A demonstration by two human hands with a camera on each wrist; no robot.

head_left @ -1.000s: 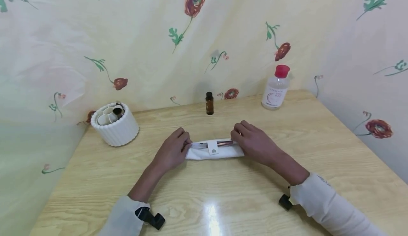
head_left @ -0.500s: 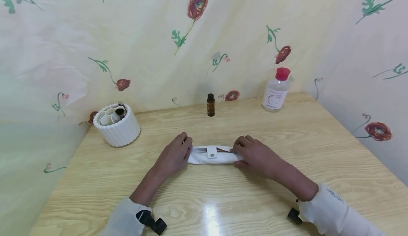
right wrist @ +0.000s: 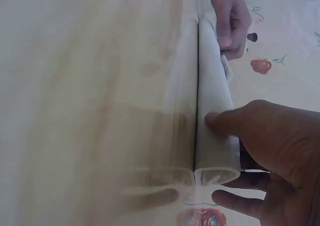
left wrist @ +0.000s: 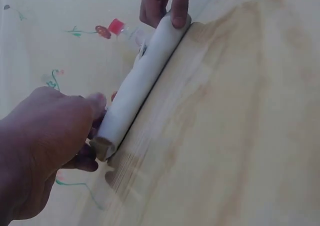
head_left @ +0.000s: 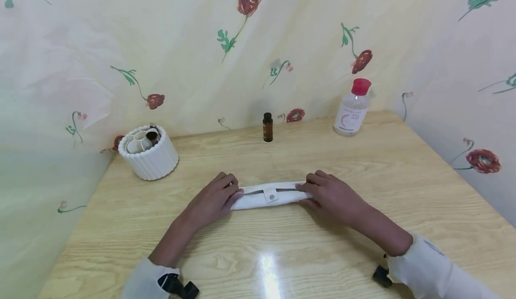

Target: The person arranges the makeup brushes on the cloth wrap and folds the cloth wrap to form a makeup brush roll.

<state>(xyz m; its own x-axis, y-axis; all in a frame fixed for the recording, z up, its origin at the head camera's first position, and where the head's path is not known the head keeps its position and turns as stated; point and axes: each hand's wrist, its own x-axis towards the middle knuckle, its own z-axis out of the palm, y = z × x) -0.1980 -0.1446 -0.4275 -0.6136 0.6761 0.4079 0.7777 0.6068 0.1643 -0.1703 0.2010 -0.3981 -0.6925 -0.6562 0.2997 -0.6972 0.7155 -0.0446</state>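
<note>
A long white pouch (head_left: pixel 254 203) with a small snap tab (head_left: pixel 272 195) lies near the middle of the table, its top slit slightly parted and dark inside. At its left end my left hand (head_left: pixel 213 200) grips it between thumb and curled fingers. My right hand (head_left: pixel 336 200) holds the opposite end, thumb along the near side. From the left wrist, the pouch (left wrist: pixel 145 81) looks rolled into a tube with a hollow end. The right wrist view shows the right thumb pressed on the pouch (right wrist: pixel 212 91) near its rounded, hollow end.
A ribbed white holder (head_left: pixel 151 160) with a dark-tipped brush stands at the back left. Behind the pouch is a small brown bottle (head_left: pixel 268 128). A clear bottle with a red cap (head_left: pixel 352 110) stands at the back right, by the flowered wall covering.
Both hands have shifted slightly nearer and apart along the pouch. Its sides have come closer together; the thin brown sticks seen in the slit earlier no longer show. The right thumb moved to the near side.
</note>
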